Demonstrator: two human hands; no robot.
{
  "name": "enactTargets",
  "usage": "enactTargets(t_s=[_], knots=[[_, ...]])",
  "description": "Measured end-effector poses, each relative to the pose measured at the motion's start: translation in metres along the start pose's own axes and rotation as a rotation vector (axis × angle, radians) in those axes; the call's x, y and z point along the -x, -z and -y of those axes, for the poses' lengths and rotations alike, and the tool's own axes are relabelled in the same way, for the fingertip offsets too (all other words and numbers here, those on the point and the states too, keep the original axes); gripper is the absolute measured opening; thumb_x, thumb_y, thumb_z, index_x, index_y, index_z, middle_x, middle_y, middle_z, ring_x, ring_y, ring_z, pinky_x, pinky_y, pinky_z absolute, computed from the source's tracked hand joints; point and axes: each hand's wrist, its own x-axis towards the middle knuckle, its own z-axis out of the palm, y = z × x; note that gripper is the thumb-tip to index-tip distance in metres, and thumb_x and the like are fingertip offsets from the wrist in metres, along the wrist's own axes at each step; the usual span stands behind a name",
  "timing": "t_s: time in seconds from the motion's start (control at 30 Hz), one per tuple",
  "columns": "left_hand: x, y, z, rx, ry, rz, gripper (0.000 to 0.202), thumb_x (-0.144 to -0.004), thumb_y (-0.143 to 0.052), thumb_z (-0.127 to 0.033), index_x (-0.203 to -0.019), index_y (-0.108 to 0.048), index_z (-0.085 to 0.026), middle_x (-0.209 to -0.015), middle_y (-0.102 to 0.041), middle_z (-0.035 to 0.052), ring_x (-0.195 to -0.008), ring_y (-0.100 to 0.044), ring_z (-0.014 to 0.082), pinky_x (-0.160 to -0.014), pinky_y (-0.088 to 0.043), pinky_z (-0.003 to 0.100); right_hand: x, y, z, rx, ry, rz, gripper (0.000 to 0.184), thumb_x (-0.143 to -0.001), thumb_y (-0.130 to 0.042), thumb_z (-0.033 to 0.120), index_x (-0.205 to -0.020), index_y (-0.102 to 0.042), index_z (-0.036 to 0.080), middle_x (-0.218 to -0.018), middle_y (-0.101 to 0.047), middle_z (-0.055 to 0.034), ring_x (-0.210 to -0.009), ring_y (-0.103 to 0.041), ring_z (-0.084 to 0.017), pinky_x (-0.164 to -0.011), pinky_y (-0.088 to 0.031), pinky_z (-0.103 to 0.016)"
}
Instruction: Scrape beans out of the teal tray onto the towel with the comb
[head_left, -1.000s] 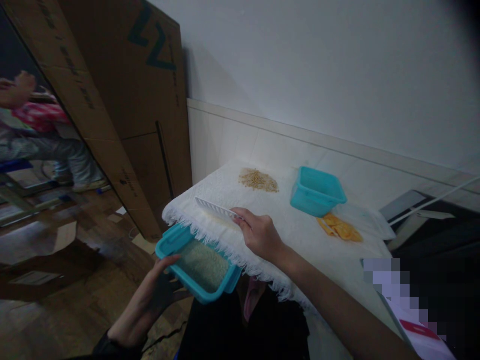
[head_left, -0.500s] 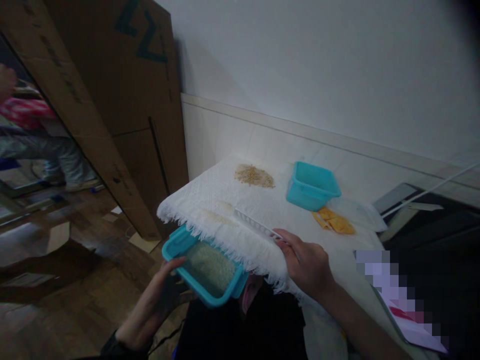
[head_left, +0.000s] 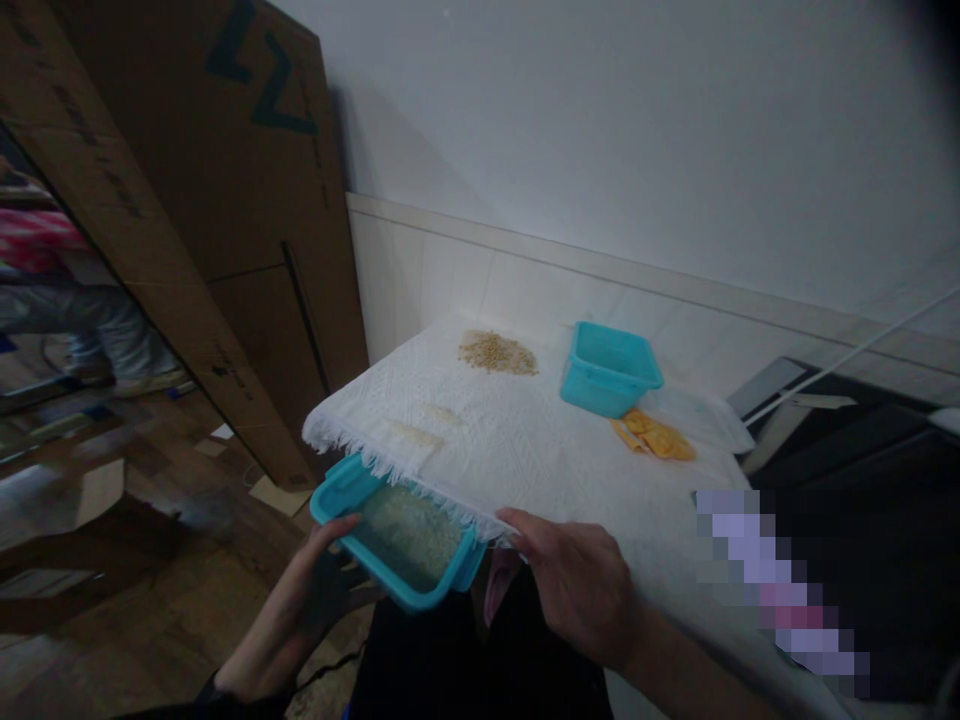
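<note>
My left hand (head_left: 319, 575) grips the near left side of a teal plastic container (head_left: 412, 598), thumb over the rim. Pale rice-like grain (head_left: 409, 525) lies inside it. The container is tilted under the fringed edge of a white cloth (head_left: 540, 450) on the table. My right hand (head_left: 577, 575) is closed at that edge, just right of the container, around a thin white strip-like tool (head_left: 491, 523) that partly blends with the fringe. Small patches of pale grain (head_left: 412, 435) lie on the cloth near the edge. Farther back is a heap of tan beans or grains (head_left: 497, 353).
A second teal container (head_left: 609, 372) stands at the back right, beside a crumpled orange cloth (head_left: 654, 437) and a clear lid-like piece (head_left: 709, 418). Tall cardboard (head_left: 217, 180) borders the left. A person's leg (head_left: 97, 320) shows beyond it. Dark equipment (head_left: 847, 450) is at right.
My right hand has moved from over the cloth down and left to its fringed edge, with the white tool. My left hand still holds the container under the edge. The view shifted slightly.
</note>
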Motion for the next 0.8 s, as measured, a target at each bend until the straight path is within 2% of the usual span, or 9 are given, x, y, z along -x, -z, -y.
enactTargets(t_s=[0.1, 0.23, 0.3, 0.4, 0.6, 0.7, 0.8], knots=[[0.0, -0.003, -0.002, -0.007, 0.006, -0.036, 0.042, -0.093, -0.084, -0.032, -0.13, -0.064, -0.025, -0.104, -0.082, 0.0101, -0.087, -0.082, 0.0328, -0.08, -0.072, 0.051, -0.006, -0.01, -0.017, 0.063, -0.035, -0.052, 0.027, -0.117, -0.049, 0.009, -0.132, -0.07, 0.016, -0.097, -0.09, -0.0046, -0.065, -0.082, -0.013, -0.067, -0.066, -0.019], [-0.008, -0.002, -0.001, -0.003, 0.023, -0.125, 0.032, -0.096, -0.079, -0.031, -0.124, -0.065, -0.024, -0.097, -0.082, 0.0115, -0.08, -0.081, 0.0325, -0.071, -0.071, 0.05, -0.013, -0.028, -0.045, 0.093, 0.018, -0.092, 0.028, -0.114, -0.052, 0.006, -0.134, -0.071, 0.013, -0.097, -0.09, -0.0079, -0.061, -0.08, -0.015, -0.06, -0.064, -0.022], [-0.01, 0.0, -0.001, 0.001, 0.013, -0.097, 0.035, -0.095, -0.081, -0.033, -0.125, -0.065, -0.024, -0.099, -0.082, 0.0116, -0.083, -0.082, 0.033, -0.073, -0.072, 0.051, -0.014, -0.034, -0.05, 0.078, 0.05, -0.085, 0.029, -0.114, -0.052, 0.005, -0.135, -0.071, 0.013, -0.098, -0.09, -0.0084, -0.062, -0.08, -0.015, -0.06, -0.064, -0.023], [-0.009, 0.003, -0.003, -0.003, 0.01, -0.05, 0.036, -0.096, -0.082, -0.033, -0.126, -0.066, -0.023, -0.104, -0.083, 0.0124, -0.088, -0.083, 0.0333, -0.079, -0.072, 0.053, -0.013, -0.034, -0.044, 0.057, 0.084, -0.048, 0.03, -0.112, -0.052, 0.003, -0.135, -0.069, 0.012, -0.1, -0.09, -0.009, -0.068, -0.082, -0.016, -0.063, -0.066, -0.023], [-0.005, 0.003, -0.007, -0.008, -0.02, -0.067, 0.03, -0.1, -0.078, -0.03, -0.127, -0.069, -0.021, -0.106, -0.083, 0.0126, -0.088, -0.082, 0.0328, -0.08, -0.072, 0.053, -0.007, -0.022, -0.01, -0.036, 0.093, 0.007, 0.031, -0.113, -0.044, 0.005, -0.131, -0.069, 0.012, -0.102, -0.089, -0.01, -0.078, -0.085, -0.015, -0.071, -0.069, -0.021], [-0.005, 0.004, -0.008, -0.005, -0.012, -0.056, 0.03, -0.1, -0.078, -0.031, -0.127, -0.068, -0.022, -0.098, -0.082, 0.0095, -0.086, -0.081, 0.0317, -0.08, -0.072, 0.053, -0.003, -0.019, 0.006, -0.016, 0.116, 0.003, 0.031, -0.114, -0.044, 0.007, -0.132, -0.069, 0.01, -0.105, -0.09, -0.0126, -0.086, -0.088, -0.017, -0.075, -0.071, -0.023], [-0.003, 0.003, -0.008, 0.005, -0.001, -0.078, 0.029, -0.101, -0.077, -0.031, -0.127, -0.068, -0.022, -0.102, -0.082, 0.0107, -0.088, -0.081, 0.0323, -0.078, -0.071, 0.05, -0.003, -0.02, 0.009, 0.009, 0.13, -0.021, 0.032, -0.113, -0.045, 0.005, -0.13, -0.071, 0.01, -0.107, -0.09, -0.0132, -0.095, -0.089, -0.02, -0.08, -0.072, -0.025]])
